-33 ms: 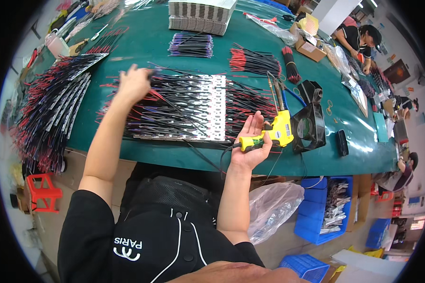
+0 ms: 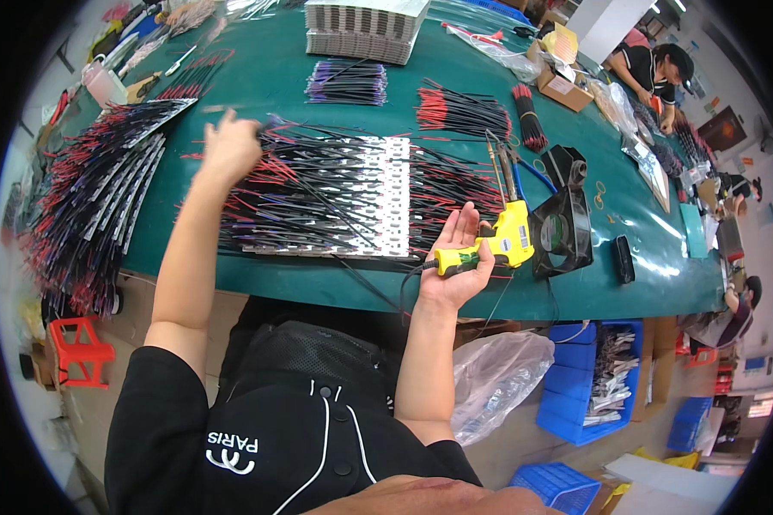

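Observation:
My right hand (image 2: 462,257) lies palm up, with the fingers wrapped loosely round the grip of a yellow soldering gun (image 2: 514,233) whose metal tip points away from me. Over the far left corner of a row of white circuit boards (image 2: 392,197), my left hand (image 2: 232,150) is next to the loose ends of red, black and purple wires (image 2: 296,184). Its fingers are blurred, and whether they hold a wire cannot be made out. The wires lie across the boards, and more black and red wires (image 2: 451,193) stretch out to their right.
Wired boards (image 2: 103,184) are piled at the left. Beyond the row lie wire bundles (image 2: 346,81) and a stack of grey-white trays (image 2: 365,34). A black stand (image 2: 563,219) is right of the gun. Blue bins (image 2: 567,382) stand below the table's right edge; a co-worker (image 2: 653,73) is at far right.
My left hand has shifted a little to the left, away from the boards, uncovering some red wire ends. My right hand and the soldering gun have stayed in place.

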{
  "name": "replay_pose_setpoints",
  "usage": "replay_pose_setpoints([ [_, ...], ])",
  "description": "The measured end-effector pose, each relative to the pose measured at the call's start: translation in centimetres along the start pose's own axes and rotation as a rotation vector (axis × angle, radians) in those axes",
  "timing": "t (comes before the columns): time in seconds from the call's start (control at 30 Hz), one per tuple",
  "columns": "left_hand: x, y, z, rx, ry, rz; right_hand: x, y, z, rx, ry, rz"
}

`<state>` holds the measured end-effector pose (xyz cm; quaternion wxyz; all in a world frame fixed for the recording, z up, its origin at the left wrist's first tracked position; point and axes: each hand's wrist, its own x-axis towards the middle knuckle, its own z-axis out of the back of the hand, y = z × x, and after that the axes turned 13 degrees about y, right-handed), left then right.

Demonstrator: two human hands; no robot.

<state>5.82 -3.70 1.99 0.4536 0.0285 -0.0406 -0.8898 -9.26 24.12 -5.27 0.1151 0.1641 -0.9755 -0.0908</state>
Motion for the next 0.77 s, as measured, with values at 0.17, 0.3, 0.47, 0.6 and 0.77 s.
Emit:
replay_pose_setpoints([
  [0.17, -7.2, -1.0, 12.4, -0.35, -0.779, -0.115, -0.1, 0.6, 0.4, 0.002, -0.023, 0.024],
  [0.3, -11.4, -11.3, 14.6, -0.441, -0.501, -0.732, 0.0, 0.8, 0.3, 0.019, -0.023, 0.044],
  [0.47, -2.7, -20.3, 5.1, -0.13, 0.041, -0.8, -0.2, 0.4, 0.5, 0.048, 0.037, 0.01],
  [0.6, 1.2, -21.1, 1.0, -0.241, 0.03, -0.79, -0.5, 0.7, 0.0, 0.042, -0.028, 0.015],
  [0.77, 0.6, -20.9, 1.7, -0.476, 0.056, -0.718, -0.3, 1.1, 0.4, 0.039, -0.017, 0.018],
])
